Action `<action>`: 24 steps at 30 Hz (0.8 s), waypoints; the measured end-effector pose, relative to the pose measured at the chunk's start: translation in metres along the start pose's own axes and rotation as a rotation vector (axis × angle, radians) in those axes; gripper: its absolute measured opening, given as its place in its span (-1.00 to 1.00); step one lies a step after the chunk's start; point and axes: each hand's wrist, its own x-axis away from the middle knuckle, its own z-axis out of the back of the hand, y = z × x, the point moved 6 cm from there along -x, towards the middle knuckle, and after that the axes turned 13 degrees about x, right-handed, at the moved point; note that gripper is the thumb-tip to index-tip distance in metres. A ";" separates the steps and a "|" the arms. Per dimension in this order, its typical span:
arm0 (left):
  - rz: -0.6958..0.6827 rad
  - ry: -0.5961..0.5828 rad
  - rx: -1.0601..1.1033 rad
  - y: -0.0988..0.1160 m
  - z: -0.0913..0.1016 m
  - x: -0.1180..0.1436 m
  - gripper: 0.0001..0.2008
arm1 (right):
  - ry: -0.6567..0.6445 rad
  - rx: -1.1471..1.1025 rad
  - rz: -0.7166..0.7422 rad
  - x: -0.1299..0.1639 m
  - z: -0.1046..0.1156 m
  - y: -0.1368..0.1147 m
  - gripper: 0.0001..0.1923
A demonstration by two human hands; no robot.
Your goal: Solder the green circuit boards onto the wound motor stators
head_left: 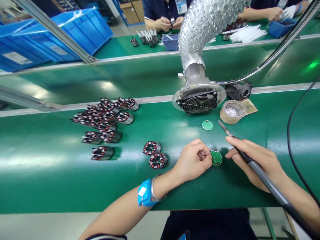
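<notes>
My left hand (193, 158) is closed, its fingertips pinching the left edge of a round green circuit board (216, 158) low over the bench. A blue strap is around that wrist. My right hand (257, 160) grips a soldering iron (252, 163) like a pen, its tip pointing up and left, apart from the board. Another small round circuit board (207, 125) lies flat just left of the iron's tip. Two motor stators (151, 147) with copper windings stand to the left of my left hand. Whatever lies inside my left fist is hidden.
A fume extractor (197, 100) hangs from a silver duct (197, 36) over the bench. Beside it are a round solder tub (232, 111) and a dark iron holder (238, 90). More stators (106, 116) cluster at left. Blue bins (62, 36) and co-workers' hands (171, 24) are beyond.
</notes>
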 end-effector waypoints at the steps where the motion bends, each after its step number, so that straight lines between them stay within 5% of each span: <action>1: -0.001 -0.004 0.004 0.000 0.000 0.000 -0.93 | -0.009 0.004 -0.022 0.001 0.006 0.001 -0.52; 9: -0.023 -0.007 -0.003 -0.001 0.001 -0.001 -0.93 | -0.091 -0.096 -0.079 0.007 0.015 -0.001 -0.75; 24: -0.056 0.020 -0.090 0.002 -0.001 0.002 -0.92 | -0.094 -0.071 0.040 0.003 0.016 -0.017 -0.71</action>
